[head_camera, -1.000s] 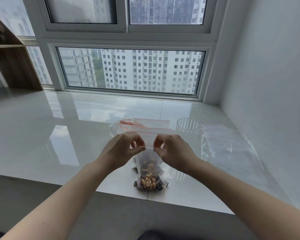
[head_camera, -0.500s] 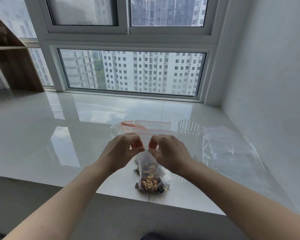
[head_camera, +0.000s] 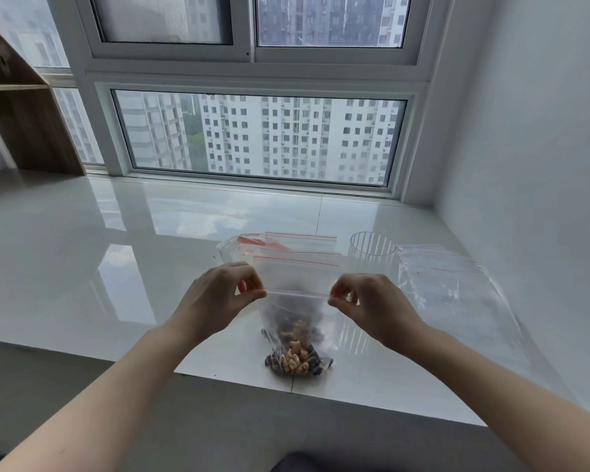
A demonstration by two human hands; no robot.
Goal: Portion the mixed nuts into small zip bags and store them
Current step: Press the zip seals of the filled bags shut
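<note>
A small clear zip bag (head_camera: 295, 321) with mixed nuts (head_camera: 295, 359) in its bottom stands on the white sill near the front edge. My left hand (head_camera: 218, 298) pinches the left end of its red zip strip. At the right end, my right hand (head_camera: 368, 304) pinches the strip too, and the strip is stretched flat between them. Behind the bag lie several empty small zip bags (head_camera: 300, 248) with red strips.
A clear ribbed plastic cup (head_camera: 372, 257) stands just behind my right hand. A large clear bag (head_camera: 457, 301) lies flat at the right, by the white wall. The glossy sill (head_camera: 82, 267) stretches left to a wooden shelf (head_camera: 21, 114); a window is behind.
My hands were close together at the middle of the bag's top; they have slid apart along the zip strip to its two ends.
</note>
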